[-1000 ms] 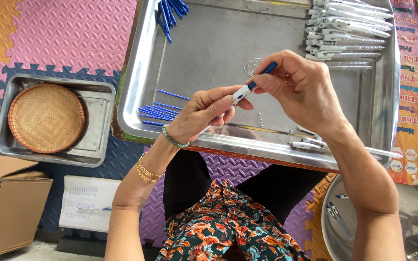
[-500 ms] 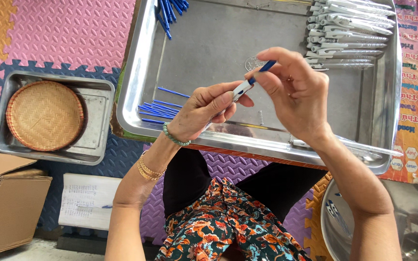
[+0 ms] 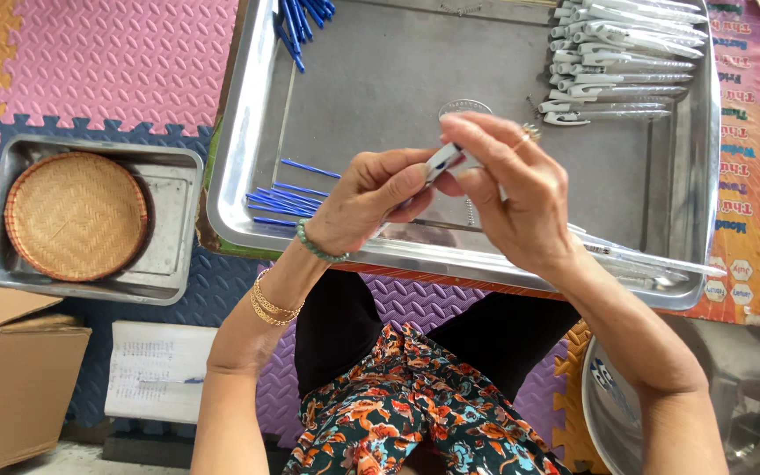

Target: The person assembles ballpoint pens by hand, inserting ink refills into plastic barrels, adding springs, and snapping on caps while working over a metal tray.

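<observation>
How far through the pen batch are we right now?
Done: a row of white pens lies at the large steel tray's top right. In hand: left hand and right hand hold one pen between them. Left: loose blue refills in the tray.

Left hand (image 3: 371, 198) and right hand (image 3: 512, 189) meet fingertip to fingertip, both pinched closed, forearms angled inward.

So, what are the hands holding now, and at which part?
Both hands grip one white pen over the tray: left hand pinches its lower end, right hand covers its upper end.
</observation>
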